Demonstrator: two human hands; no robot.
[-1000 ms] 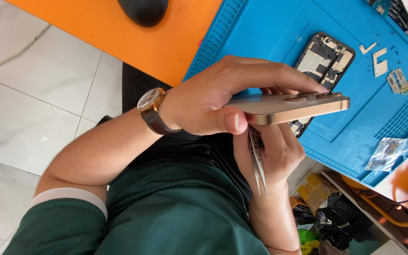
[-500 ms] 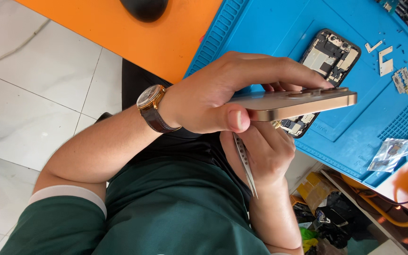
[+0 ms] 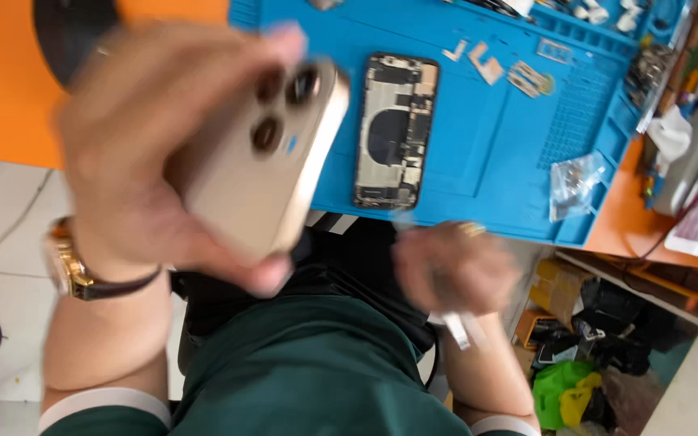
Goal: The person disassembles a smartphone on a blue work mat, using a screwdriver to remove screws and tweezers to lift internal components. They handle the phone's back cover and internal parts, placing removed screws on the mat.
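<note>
- The gold phone housing point(image 3: 264, 169), back side up with its three camera lenses showing, is lifted clear of the blue repair mat point(image 3: 494, 161) and hangs over that mat's near left corner, tilted.
- The left hand point(image 3: 147, 161) grips this housing: fingers curled over its far edge, thumb pressed under its near end. The hand is blurred, so the single fingers are hard to tell apart. A gold wristwatch point(image 3: 70, 270) on a dark strap sits on that wrist.
- The right hand point(image 3: 454, 270) is below the near edge of the mat, over the lap, well apart from the housing. Its fingers are closed around metal tweezers point(image 3: 458, 327), whose tips point down and away from the mat. This hand is blurred as well; a ring shows on one finger.
- On the mat, just right of the raised housing, lies an opened phone point(image 3: 393, 129), its dark inner parts and boards facing up, lengthwise from far to near.
- Farther right on the mat, beyond the opened phone, a few small metal shields and brackets point(image 3: 494, 69) lie scattered near the far edge.
- Near the mat's right near corner rests a small clear plastic bag point(image 3: 571, 186), crumpled; what is in it cannot be told.
- The moulded trays point(image 3: 599, 20) along the mat's far rim hold small parts and tools, too small to name.
- The mat lies on an orange table point(image 3: 10, 89), which shows to its left.
</note>
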